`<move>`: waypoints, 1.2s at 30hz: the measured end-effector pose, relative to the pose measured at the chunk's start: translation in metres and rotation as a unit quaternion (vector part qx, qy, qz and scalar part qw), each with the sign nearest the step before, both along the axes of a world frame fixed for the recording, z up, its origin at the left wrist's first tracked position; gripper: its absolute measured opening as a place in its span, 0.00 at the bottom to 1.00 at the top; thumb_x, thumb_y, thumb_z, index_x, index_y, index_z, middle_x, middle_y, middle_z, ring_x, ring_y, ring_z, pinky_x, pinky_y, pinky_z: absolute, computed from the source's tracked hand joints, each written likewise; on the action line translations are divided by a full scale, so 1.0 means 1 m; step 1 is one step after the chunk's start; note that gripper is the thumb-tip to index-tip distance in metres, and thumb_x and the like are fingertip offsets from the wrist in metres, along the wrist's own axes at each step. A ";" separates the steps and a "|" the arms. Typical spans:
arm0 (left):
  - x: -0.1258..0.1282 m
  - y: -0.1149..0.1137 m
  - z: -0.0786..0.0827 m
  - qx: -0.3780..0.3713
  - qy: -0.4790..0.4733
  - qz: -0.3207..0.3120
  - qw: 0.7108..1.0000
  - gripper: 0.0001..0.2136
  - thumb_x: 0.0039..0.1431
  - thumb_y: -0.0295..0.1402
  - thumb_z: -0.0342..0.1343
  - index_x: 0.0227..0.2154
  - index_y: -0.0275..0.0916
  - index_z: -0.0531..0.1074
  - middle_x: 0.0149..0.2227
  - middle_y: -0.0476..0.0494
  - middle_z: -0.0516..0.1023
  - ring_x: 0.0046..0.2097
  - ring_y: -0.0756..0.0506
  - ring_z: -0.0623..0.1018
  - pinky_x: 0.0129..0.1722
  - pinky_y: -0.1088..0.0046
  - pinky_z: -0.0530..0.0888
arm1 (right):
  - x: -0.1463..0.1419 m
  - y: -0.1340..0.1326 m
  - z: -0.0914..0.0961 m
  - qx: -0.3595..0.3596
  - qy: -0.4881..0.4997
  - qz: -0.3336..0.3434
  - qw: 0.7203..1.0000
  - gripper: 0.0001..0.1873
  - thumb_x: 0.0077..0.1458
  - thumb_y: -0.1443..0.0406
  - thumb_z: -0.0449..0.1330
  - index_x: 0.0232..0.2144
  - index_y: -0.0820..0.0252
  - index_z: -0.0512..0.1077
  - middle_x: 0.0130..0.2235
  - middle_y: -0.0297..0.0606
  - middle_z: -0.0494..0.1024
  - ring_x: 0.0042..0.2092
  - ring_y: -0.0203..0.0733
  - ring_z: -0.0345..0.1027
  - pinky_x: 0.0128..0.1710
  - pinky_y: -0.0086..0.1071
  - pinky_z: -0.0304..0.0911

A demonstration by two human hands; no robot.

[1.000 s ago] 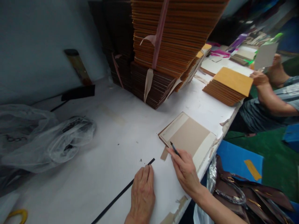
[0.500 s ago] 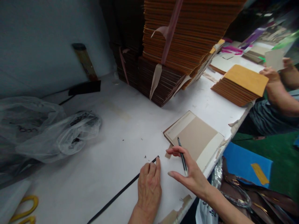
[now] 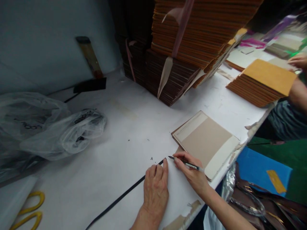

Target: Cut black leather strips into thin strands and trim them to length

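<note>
My left hand (image 3: 156, 185) lies palm down on the white table, its fingers pressing the end of a narrow black strip (image 3: 120, 198) against the surface. The index finger is stretched out at the strip's tip, and the other fingers are slightly bent. From there the strip runs toward the lower left, out of the picture. In my right hand (image 3: 190, 171) a dark pen (image 3: 187, 164) is pinched between thumb and fingers. Its point is just right of the strip's end; I cannot tell if it touches. Beyond my right hand is a flat beige-and-cream panel (image 3: 206, 137).
Tied stacks of brown and orange panels (image 3: 192, 32) stand at the back. Clear plastic bags (image 3: 72, 137) and yellow scissors handles (image 3: 31, 204) lie left. At right, a smaller stack (image 3: 266, 80) sits near another person's arm (image 3: 298, 92). The table edge (image 3: 249, 127) is ragged.
My right hand has closed from a spread pose into a pinch on the pen, and the pen's point has come down to the strip's end. My left hand stays on the strip.
</note>
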State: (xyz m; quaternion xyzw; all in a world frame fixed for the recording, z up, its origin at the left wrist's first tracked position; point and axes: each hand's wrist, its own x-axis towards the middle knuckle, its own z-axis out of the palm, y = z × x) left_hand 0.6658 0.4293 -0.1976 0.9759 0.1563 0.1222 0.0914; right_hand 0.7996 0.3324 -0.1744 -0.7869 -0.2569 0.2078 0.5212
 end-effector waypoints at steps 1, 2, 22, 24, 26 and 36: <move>0.000 0.000 0.000 -0.002 -0.001 0.000 1.000 0.27 0.55 0.17 0.50 0.59 0.31 0.60 0.38 0.44 0.68 0.42 0.44 0.66 0.41 0.65 0.73 | 0.000 0.001 -0.001 -0.001 -0.019 0.006 1.000 0.11 0.58 0.57 0.58 0.33 0.59 0.73 0.29 0.33 0.76 0.30 0.35 0.69 0.30 0.28 0.63; 0.000 0.000 0.000 -0.003 -0.003 0.000 1.000 0.27 0.55 0.17 0.50 0.59 0.31 0.60 0.38 0.44 0.68 0.42 0.44 0.66 0.41 0.65 0.73 | 0.000 0.002 -0.002 -0.003 -0.037 0.012 0.999 0.10 0.59 0.58 0.58 0.31 0.59 0.73 0.28 0.32 0.75 0.29 0.35 0.68 0.30 0.28 0.62; 0.000 0.001 0.002 0.002 0.008 0.002 1.000 0.25 0.56 0.19 0.49 0.59 0.32 0.61 0.39 0.43 0.68 0.42 0.43 0.66 0.41 0.64 0.73 | -0.002 0.005 -0.003 -0.041 -0.098 0.049 0.993 0.09 0.60 0.61 0.57 0.30 0.57 0.73 0.29 0.31 0.76 0.31 0.35 0.69 0.33 0.27 0.65; 0.001 0.001 0.003 0.005 0.007 0.002 1.000 0.25 0.57 0.19 0.49 0.59 0.32 0.61 0.38 0.43 0.68 0.42 0.43 0.66 0.41 0.65 0.73 | -0.002 0.006 -0.003 -0.042 -0.100 0.052 0.993 0.09 0.60 0.61 0.57 0.30 0.57 0.73 0.29 0.31 0.76 0.31 0.36 0.69 0.33 0.28 0.65; 0.001 0.001 0.003 0.005 0.007 0.003 1.000 0.25 0.57 0.19 0.49 0.59 0.31 0.61 0.38 0.43 0.68 0.42 0.43 0.66 0.41 0.64 0.73 | -0.002 0.006 -0.003 -0.039 -0.099 0.055 0.993 0.09 0.60 0.61 0.57 0.30 0.57 0.73 0.29 0.31 0.75 0.31 0.35 0.69 0.33 0.27 0.64; 0.000 0.000 0.004 -0.005 0.006 0.005 1.000 0.25 0.57 0.20 0.50 0.59 0.31 0.60 0.39 0.44 0.68 0.42 0.43 0.66 0.40 0.64 0.73 | -0.003 0.004 -0.005 -0.025 -0.088 0.061 0.994 0.07 0.60 0.63 0.58 0.30 0.56 0.73 0.29 0.28 0.75 0.31 0.32 0.69 0.33 0.25 0.62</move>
